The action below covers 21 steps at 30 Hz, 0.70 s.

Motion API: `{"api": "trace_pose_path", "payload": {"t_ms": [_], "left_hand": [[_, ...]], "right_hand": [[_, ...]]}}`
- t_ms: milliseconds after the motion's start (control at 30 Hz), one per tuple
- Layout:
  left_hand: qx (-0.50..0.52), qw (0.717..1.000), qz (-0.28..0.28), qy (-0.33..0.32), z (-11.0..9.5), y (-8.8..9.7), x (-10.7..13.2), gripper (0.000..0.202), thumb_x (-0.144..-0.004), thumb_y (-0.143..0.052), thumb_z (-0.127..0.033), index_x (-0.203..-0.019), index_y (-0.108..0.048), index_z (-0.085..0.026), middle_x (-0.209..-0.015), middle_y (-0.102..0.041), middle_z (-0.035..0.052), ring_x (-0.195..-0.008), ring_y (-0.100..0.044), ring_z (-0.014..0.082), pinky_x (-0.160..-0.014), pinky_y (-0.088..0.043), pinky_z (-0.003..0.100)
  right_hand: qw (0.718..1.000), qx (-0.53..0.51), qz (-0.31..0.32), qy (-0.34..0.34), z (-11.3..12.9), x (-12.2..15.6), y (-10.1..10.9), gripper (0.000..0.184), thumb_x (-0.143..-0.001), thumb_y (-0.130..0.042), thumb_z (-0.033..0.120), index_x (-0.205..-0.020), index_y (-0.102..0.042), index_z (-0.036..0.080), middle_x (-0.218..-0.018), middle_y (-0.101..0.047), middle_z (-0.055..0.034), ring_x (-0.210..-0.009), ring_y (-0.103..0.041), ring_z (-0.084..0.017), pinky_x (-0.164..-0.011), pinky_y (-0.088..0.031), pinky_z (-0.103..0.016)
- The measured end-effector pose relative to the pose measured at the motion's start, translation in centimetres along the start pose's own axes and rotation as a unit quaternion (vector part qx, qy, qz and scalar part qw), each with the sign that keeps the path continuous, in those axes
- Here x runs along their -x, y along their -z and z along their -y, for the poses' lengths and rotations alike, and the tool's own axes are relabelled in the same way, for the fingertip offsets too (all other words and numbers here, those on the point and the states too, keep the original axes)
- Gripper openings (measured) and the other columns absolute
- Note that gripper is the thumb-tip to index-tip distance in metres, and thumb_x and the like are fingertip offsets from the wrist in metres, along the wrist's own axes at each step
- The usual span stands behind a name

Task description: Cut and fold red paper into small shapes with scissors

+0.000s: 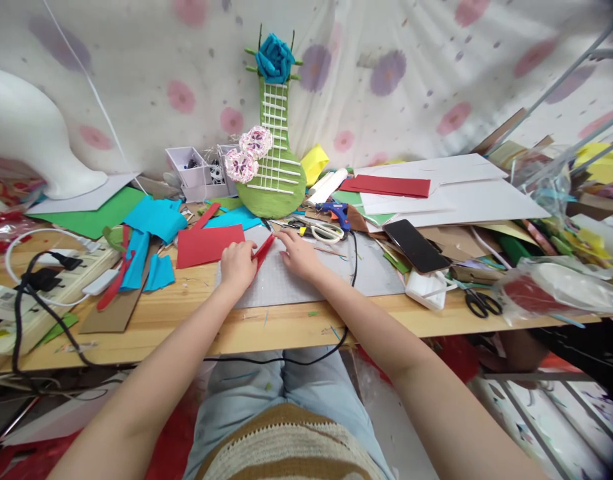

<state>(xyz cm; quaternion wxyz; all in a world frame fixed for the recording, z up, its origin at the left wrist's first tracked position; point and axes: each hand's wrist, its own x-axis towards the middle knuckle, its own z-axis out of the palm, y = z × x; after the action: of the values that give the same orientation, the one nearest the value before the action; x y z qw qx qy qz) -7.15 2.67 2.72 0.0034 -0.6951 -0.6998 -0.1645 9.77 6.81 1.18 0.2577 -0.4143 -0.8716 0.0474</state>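
Observation:
My left hand (237, 263) and my right hand (299, 252) rest on a grey cutting mat (306, 277) at the table's front. Between them lies a narrow folded strip of red paper (263, 252). The left hand's fingers are curled round the strip's lower end. The right hand's fingertips press close together beside the strip's upper end. A larger red paper sheet (206, 244) lies just left of the left hand.
A green paper guitar (276, 167) with a blue rose stands at the back. White-handled scissors (322, 231), a blue glue gun (337, 212), a black phone (416, 245), black scissors (480, 303), a power strip (46, 280) and coloured paper scraps crowd the wooden table (286, 327).

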Motion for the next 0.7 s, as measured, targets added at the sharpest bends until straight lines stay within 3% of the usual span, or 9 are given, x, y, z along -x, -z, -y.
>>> {"api": "trace_pose_path", "payload": {"t_ms": [167, 333, 433, 567, 633, 700], "left_hand": [[0.01, 1.0, 0.007, -0.007, -0.3, 0.1, 0.3, 0.028, -0.078, -0.049, -0.018, -0.104, -0.06, -0.02, -0.096, -0.067, 0.0084, -0.095, -0.059, 0.026, -0.081, -0.042, 0.036], [0.145, 0.987, 0.039, 0.048, 0.1, -0.2, -0.3, 0.036, -0.074, -0.06, -0.031, -0.108, -0.057, -0.022, -0.089, -0.068, 0.0031, -0.087, -0.062, 0.0214, -0.073, -0.045, 0.03], [0.279, 0.955, 0.042, 0.092, 1.0, -0.2, -1.1, 0.037, -0.078, -0.055, -0.042, -0.105, -0.058, -0.018, -0.087, -0.068, 0.0054, -0.082, -0.063, 0.019, -0.071, -0.047, 0.029], [0.431, 0.884, 0.088, 0.161, 2.3, 0.4, -1.6, 0.032, -0.078, -0.055, -0.039, -0.098, -0.06, -0.015, -0.09, -0.067, 0.0083, -0.073, -0.063, 0.0164, -0.056, -0.047, 0.025], [0.45, 0.871, 0.117, 0.157, 2.8, 0.8, -1.5, 0.038, -0.07, -0.065, -0.039, -0.098, -0.061, -0.015, -0.087, -0.067, 0.0077, -0.07, -0.063, 0.0163, -0.053, -0.047, 0.024], [0.438, 0.877, 0.136, 0.14, 3.0, 1.0, -1.3, 0.044, -0.064, -0.07, -0.041, -0.099, -0.063, -0.015, -0.082, -0.067, 0.0066, -0.07, -0.063, 0.0167, -0.053, -0.048, 0.024]], "right_hand": [[0.999, 0.003, 0.044, 0.023, 1.4, -1.0, -1.2, 0.043, -0.083, -0.045, 0.008, -0.125, -0.05, 0.016, -0.128, -0.051, -0.0105, -0.106, -0.056, -0.02, -0.081, -0.05, -0.031], [0.999, -0.012, 0.04, 0.008, 1.0, -2.0, -1.6, 0.025, -0.088, -0.045, 0.012, -0.102, -0.065, 0.016, -0.111, -0.063, -0.0092, -0.1, -0.06, -0.019, -0.085, -0.049, -0.032], [0.998, -0.031, 0.026, 0.04, 0.3, -2.1, -1.7, 0.025, -0.089, -0.047, 0.015, -0.1, -0.069, 0.02, -0.112, -0.066, -0.0064, -0.103, -0.061, -0.018, -0.088, -0.047, -0.03], [0.996, -0.036, 0.028, 0.073, -0.4, -1.8, -1.9, 0.028, -0.09, -0.048, 0.017, -0.105, -0.07, 0.022, -0.117, -0.064, -0.0051, -0.106, -0.061, -0.017, -0.088, -0.048, -0.029], [0.997, -0.034, 0.022, 0.069, -0.8, -1.6, -2.0, 0.029, -0.09, -0.047, 0.017, -0.107, -0.069, 0.023, -0.119, -0.063, -0.005, -0.107, -0.061, -0.017, -0.088, -0.048, -0.029], [0.997, -0.033, 0.011, 0.065, -1.0, -1.4, -2.1, 0.029, -0.09, -0.047, 0.018, -0.109, -0.068, 0.025, -0.121, -0.062, -0.0035, -0.108, -0.06, -0.016, -0.089, -0.048, -0.029]]}}
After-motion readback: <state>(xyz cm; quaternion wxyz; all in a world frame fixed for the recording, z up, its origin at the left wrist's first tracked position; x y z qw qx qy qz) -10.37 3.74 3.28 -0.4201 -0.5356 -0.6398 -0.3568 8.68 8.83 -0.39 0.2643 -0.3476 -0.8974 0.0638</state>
